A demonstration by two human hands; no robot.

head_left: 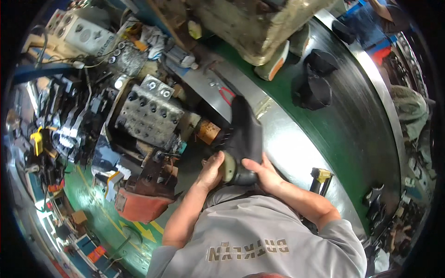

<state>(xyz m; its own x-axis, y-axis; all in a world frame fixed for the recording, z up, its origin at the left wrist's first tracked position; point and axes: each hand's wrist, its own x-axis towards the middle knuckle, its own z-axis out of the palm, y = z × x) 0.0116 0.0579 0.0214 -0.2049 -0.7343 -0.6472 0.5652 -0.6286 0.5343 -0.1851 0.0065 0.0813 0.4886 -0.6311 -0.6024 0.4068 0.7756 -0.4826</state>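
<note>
Close in front of my body, a black boot (248,129) is held between both hands, its tall shaft pointing away from me. A pale yellow-green piece (229,167) with small dark holes shows at the boot's near end; it looks like the bottom of a shoe last. My left hand (212,171) is wrapped round the left side, its thumb against the pale piece. On the right side, my right hand (265,175) grips the black upper with the thumb on top. The fingers under the boot are hidden. Red-handled pliers (226,96) lie just beyond the shaft.
A metal ledge (289,143) runs along a green conveyor belt (357,125) carrying black boot parts (313,85). On the ledge lie a hammer (214,68) and a yellow-and-black staple gun (321,178). Left stand a studded metal machine block (150,113) and a red padded seat (141,206).
</note>
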